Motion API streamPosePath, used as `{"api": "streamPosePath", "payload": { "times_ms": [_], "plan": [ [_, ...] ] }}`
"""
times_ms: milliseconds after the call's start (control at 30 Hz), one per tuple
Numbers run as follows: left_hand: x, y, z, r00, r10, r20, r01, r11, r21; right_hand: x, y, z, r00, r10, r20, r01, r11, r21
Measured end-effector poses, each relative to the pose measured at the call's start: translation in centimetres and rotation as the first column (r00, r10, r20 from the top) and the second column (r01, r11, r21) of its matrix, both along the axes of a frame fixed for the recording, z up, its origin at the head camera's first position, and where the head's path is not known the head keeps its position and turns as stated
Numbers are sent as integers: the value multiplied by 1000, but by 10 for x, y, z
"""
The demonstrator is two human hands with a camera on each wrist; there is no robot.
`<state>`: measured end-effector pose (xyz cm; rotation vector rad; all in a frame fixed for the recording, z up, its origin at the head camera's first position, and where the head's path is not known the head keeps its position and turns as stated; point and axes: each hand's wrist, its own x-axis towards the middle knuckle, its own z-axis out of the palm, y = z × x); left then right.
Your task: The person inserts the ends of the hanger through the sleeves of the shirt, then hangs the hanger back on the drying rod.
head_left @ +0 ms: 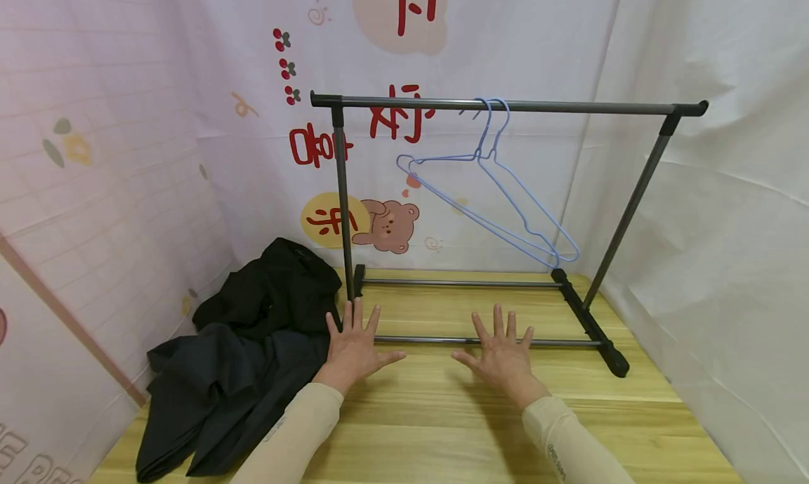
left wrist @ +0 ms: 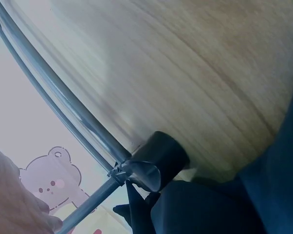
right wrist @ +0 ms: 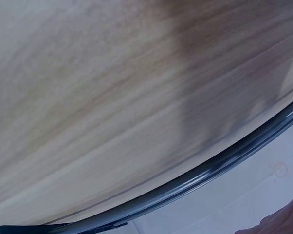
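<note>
Both hands are held out over the table with fingers spread, holding nothing. In the head view my left hand (head_left: 352, 354) is beside the rack's left foot, close to a heap of dark clothes (head_left: 240, 371). My right hand (head_left: 502, 361) hovers near the front lower bar of the garment rack (head_left: 442, 340). Two blue hangers (head_left: 487, 189) hang from the rack's top bar, right of its middle. Part of the left hand (left wrist: 15, 195) shows at the edge of the left wrist view, and part of the right hand (right wrist: 278, 219) at the corner of the right wrist view.
The wooden table (head_left: 417, 428) has white cloth walls on its left, back and right. Printed on the back cloth are a bear (head_left: 393, 227) and red characters. The rack's right foot (head_left: 590, 322) reaches towards the table's right side.
</note>
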<state>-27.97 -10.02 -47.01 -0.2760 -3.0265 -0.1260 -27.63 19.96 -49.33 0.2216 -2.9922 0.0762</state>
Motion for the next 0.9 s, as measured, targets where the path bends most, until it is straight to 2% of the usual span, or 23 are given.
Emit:
{"api": "streamPosePath", "payload": {
  "times_ms": [300, 533, 767, 900],
  "plan": [
    [-1, 3, 2, 1000, -1, 0, 1, 1000, -13, 1, -1, 2, 1000, -7, -18, 7, 1000, 27],
    [-2, 3, 5, 1000, -10, 7, 11, 1000, -21, 2, -10, 4, 998, -9, -56, 8, 1000, -16],
    [-1, -5, 16, 1000, 2, 7, -1, 1000, -11, 2, -30, 6, 998, 8, -62, -10, 1000, -20],
    [1, -15, 22, 1000, 3, 0, -3, 1000, 8, 5, -46, 8, 998, 35, -43, -38, 997, -62]
  ]
}}
